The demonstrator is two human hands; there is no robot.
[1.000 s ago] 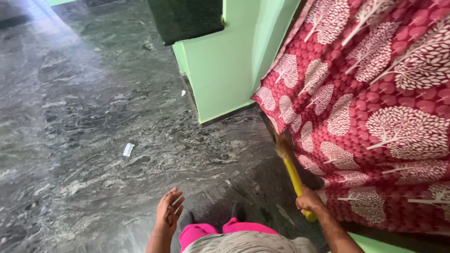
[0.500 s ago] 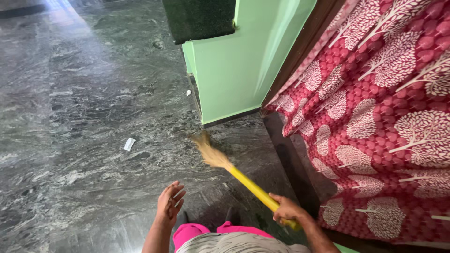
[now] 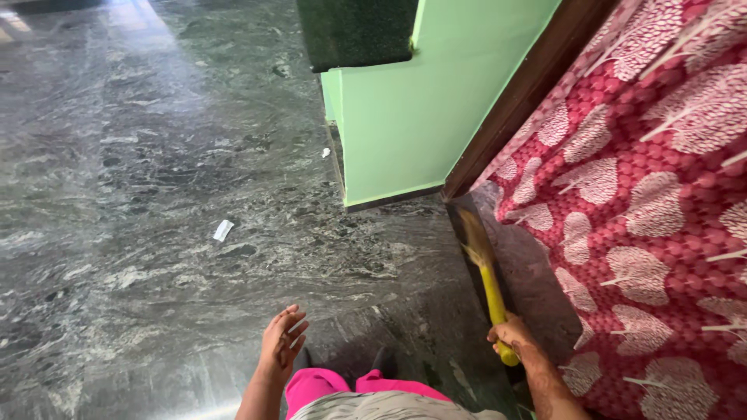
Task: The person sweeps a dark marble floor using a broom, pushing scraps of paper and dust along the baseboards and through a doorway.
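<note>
My right hand (image 3: 515, 336) grips the yellow handle of a broom (image 3: 492, 292) at the lower right. Its straw bristles (image 3: 475, 237) point away from me along the dark door threshold, beside a red curtain (image 3: 654, 202) with white tree prints. My left hand (image 3: 282, 342) hangs empty over the floor, fingers loosely apart. A small white scrap of paper (image 3: 223, 229) lies on the grey marble floor (image 3: 140, 194) to the left.
A light green wall corner (image 3: 397, 117) with a dark brown door frame (image 3: 521, 101) stands ahead. Another tiny white scrap (image 3: 326, 152) lies by the wall base. Pink trousers (image 3: 342, 385) show at the bottom edge.
The broom has swung back from the open floor on the left to the threshold by the curtain. The curtain hangs further right. My left hand has barely moved.
</note>
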